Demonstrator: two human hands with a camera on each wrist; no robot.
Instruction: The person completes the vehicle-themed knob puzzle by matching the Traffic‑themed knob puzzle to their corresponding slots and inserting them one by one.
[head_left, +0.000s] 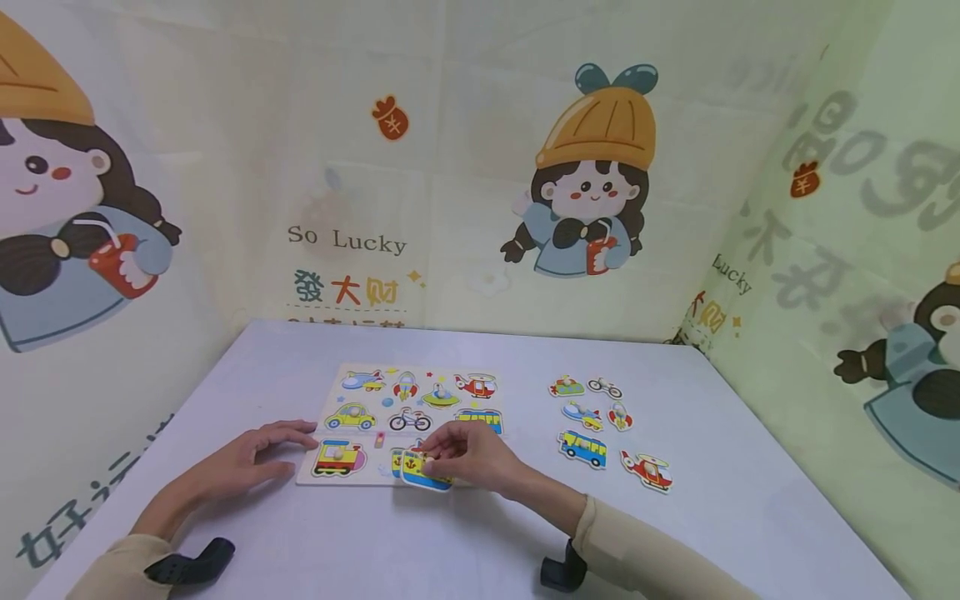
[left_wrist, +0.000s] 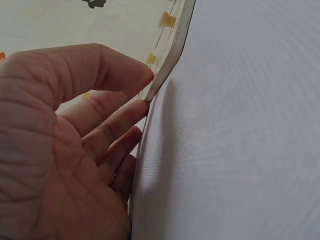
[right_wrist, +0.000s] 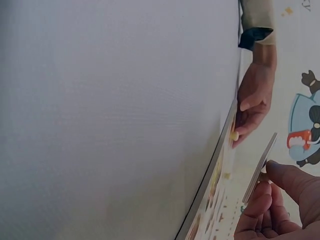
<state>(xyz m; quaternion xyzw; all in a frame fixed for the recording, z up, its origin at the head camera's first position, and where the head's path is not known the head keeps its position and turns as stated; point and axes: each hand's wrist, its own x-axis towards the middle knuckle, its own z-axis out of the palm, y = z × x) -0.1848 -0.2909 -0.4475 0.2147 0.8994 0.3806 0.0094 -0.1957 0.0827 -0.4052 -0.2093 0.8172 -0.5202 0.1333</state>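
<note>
My right hand pinches a blue-and-yellow ship puzzle piece by its knob, tilted above the near edge of the puzzle board. In the right wrist view this ship piece shows edge-on between thumb and fingers, apart from the board. My left hand rests at the board's left edge with loosely bent fingers. Seen from the left wrist, the fingertips of this hand touch the board's edge. A train piece with a knob sits in the board's lower left. The ship's printed place is partly hidden.
Several loose pieces lie right of the board: a bus, a red helicopter, an airplane, a rocket, a bicycle and a submarine-like piece. Printed cloth walls stand around the white table.
</note>
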